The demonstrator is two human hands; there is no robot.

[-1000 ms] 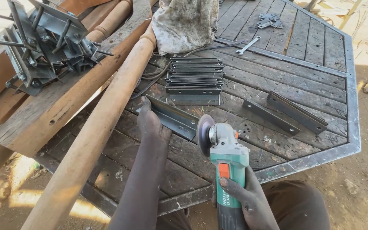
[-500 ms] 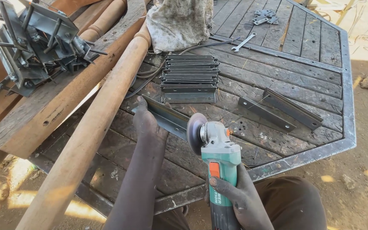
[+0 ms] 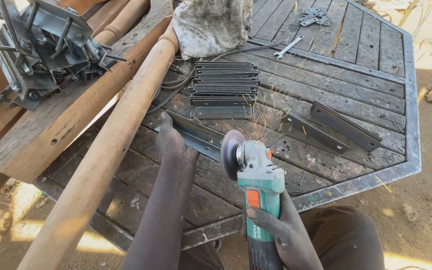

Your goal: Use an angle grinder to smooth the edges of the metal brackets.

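At far left a welded cluster of steel parts point(image 3: 41, 47) sits on a wooden beam point(image 3: 61, 125), with a long round pole point(image 3: 111, 150) lying diagonally beside it. The left hand point(image 3: 173, 142) presses flat, fingers spread, on the near end of an angle-iron piece point(image 3: 198, 135) lying on the plank table point(image 3: 356, 45). Behind it sits a stack of flat steel bars point(image 3: 224, 82), and a cloth point(image 3: 211, 25) lies further back. The right hand point(image 3: 276, 230) is wrapped tight round the body of a teal angle grinder point(image 3: 258, 175); its disc meets the angle iron's right end and sparks fly rightward. Two more drilled brackets point(image 3: 333, 130) lie to the right, a spanner point(image 3: 288, 47) beyond.
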